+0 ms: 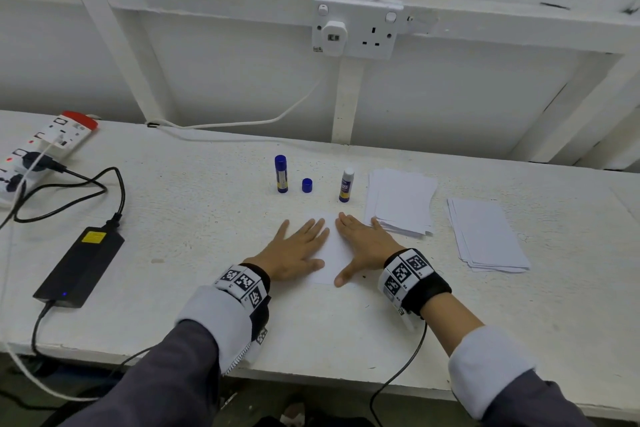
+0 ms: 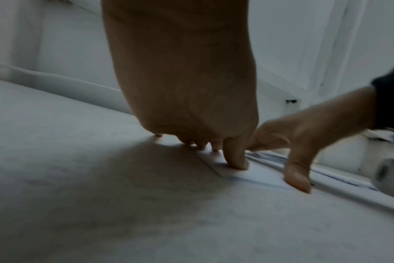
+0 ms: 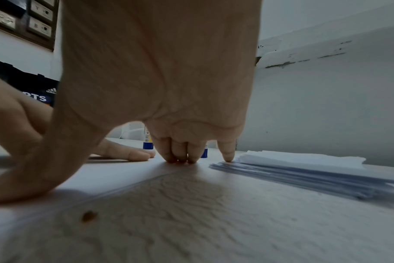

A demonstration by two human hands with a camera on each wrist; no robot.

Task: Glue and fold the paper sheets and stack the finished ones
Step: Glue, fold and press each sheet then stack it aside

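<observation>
From the head view, both hands lie flat with fingers straight and spread on a white sheet [image 1: 330, 253] on the worktop [image 1: 207, 236]: the left hand [image 1: 294, 251] covers the sheet's left edge, the right hand [image 1: 363, 244] its right edge, and the thumbs point toward each other over its near part. Beyond the fingertips stand a capped glue stick [image 1: 281, 173], a loose blue cap [image 1: 307, 185] and an open glue stick [image 1: 346, 185], all apart from the hands. Just right of the right hand lies a paper stack [image 1: 401, 199], the little finger at its near corner; farther right lies a second stack [image 1: 488, 236]. Well left of the left hand sit a black adapter [image 1: 81, 265] and a power strip [image 1: 45, 146]. In the left wrist view, the left hand [image 2: 184, 80] reaches down with its fingertips [image 2: 237, 160] pressing the sheet [image 2: 257, 173], and the right hand [image 2: 304, 135] comes in from the right, its thumb tip at the sheet's near edge. In the right wrist view, the right hand [image 3: 160, 71] presses three fingertips [image 3: 180, 156] together on the sheet [image 3: 124, 170], while the little finger touches down beside the stack [image 3: 304, 165]; the left hand [image 3: 124, 151] lies flat to the left, and the blue base of a glue stick [image 3: 148, 142] shows behind the fingers.
</observation>
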